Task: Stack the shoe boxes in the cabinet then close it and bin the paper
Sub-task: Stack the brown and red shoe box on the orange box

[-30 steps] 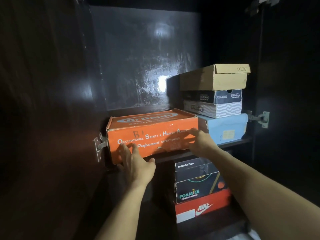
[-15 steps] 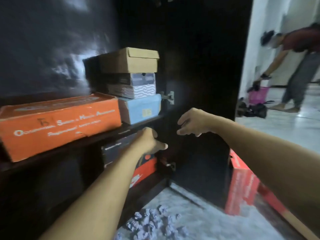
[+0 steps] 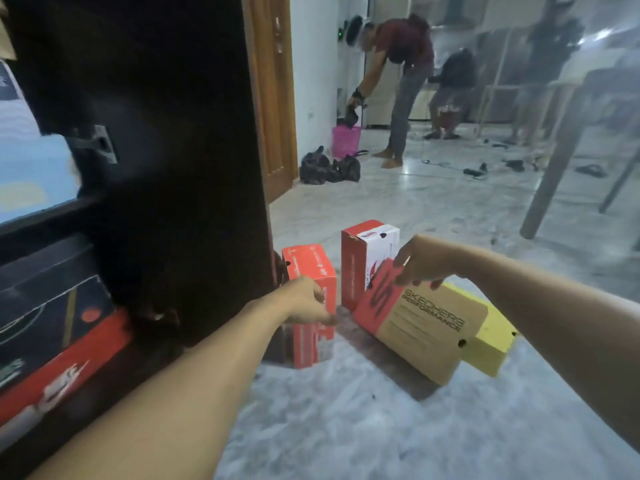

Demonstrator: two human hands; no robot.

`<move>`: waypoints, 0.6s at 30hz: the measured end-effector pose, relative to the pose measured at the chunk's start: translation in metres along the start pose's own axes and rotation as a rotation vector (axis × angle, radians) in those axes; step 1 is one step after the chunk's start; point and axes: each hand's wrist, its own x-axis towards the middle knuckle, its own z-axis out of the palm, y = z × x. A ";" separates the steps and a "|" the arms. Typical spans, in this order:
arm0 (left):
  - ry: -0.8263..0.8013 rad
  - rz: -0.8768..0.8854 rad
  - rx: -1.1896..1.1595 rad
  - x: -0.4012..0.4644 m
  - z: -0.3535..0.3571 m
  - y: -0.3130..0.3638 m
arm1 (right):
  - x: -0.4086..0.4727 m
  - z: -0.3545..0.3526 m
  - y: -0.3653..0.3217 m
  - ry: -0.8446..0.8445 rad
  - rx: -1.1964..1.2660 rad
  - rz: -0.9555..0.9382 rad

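Observation:
Several shoe boxes stand on the marble floor beside the open dark cabinet door (image 3: 173,168): a red box on end (image 3: 308,261), a red-and-white box (image 3: 367,258), a tilted brown Skechers box (image 3: 426,330) and a yellow box (image 3: 491,344) behind it. My left hand (image 3: 308,303) is in front of the red box, its fingers loosely curled by the box's near edge. My right hand (image 3: 422,261) hovers at the Skechers box's upper corner, fingertips on its face. Inside the cabinet are a light blue box (image 3: 31,174), a dark box (image 3: 45,299) and a red box (image 3: 62,368).
A person (image 3: 398,84) bends over a pink bin (image 3: 346,142) near black bags (image 3: 329,166) across the room. A second person crouches further back. Table legs (image 3: 554,168) stand at the right. A wooden door (image 3: 273,98) is behind the cabinet door.
My view swung right, away from the cabinet shelves to the floor. Both hands left the orange box on the shelf and moved down to the boxes on the floor.

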 end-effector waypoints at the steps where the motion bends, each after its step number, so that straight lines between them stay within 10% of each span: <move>1: -0.012 0.016 0.001 0.013 0.010 0.008 | 0.005 0.004 0.019 -0.004 0.000 0.034; 18: 0.028 -0.010 -0.196 0.216 0.162 0.046 | 0.088 0.107 0.228 0.387 0.234 0.433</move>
